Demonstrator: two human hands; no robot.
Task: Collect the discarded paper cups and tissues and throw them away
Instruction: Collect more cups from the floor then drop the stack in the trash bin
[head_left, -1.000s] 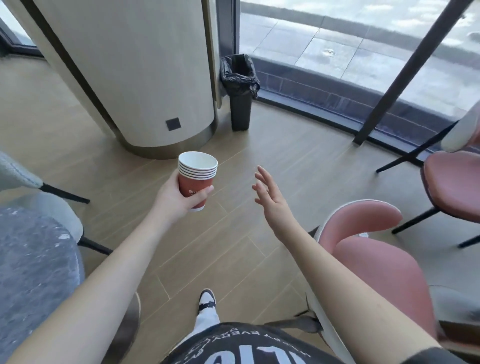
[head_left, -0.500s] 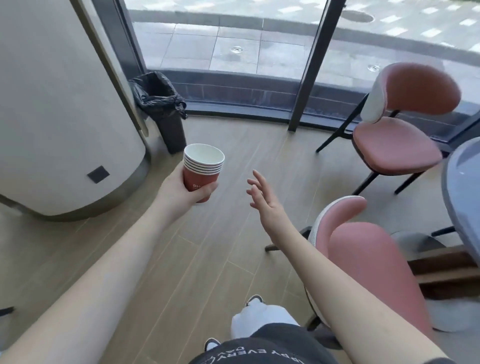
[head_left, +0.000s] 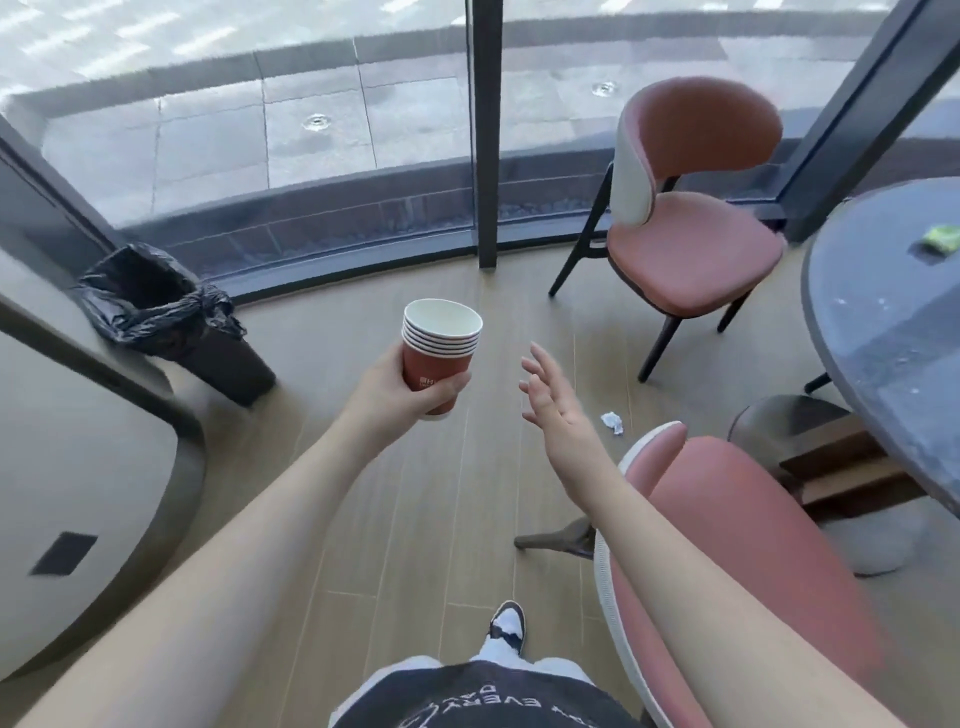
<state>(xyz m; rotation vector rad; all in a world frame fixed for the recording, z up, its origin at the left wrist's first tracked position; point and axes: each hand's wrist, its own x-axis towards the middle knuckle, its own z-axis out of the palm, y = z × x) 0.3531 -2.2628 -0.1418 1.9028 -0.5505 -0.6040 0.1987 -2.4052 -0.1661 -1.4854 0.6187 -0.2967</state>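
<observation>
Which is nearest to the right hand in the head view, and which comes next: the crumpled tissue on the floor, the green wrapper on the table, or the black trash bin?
Measured from the right hand:
1. Crumpled tissue: on the floor just to the right of the hand, beside the near pink chair.
2. Black trash bin: left, by the window, beyond the left hand.
3. Green wrapper: far right, on the dark round table.

A café or lounge seating corner by a glass front.
Pink upholstered chairs (head_left: 693, 208) stand on wood-look flooring beside a round dark stone table (head_left: 883, 332); floor-to-ceiling windows (head_left: 311, 104) curve round, and a lined bin (head_left: 171, 322) stands by a broad round column (head_left: 78, 467).
</observation>
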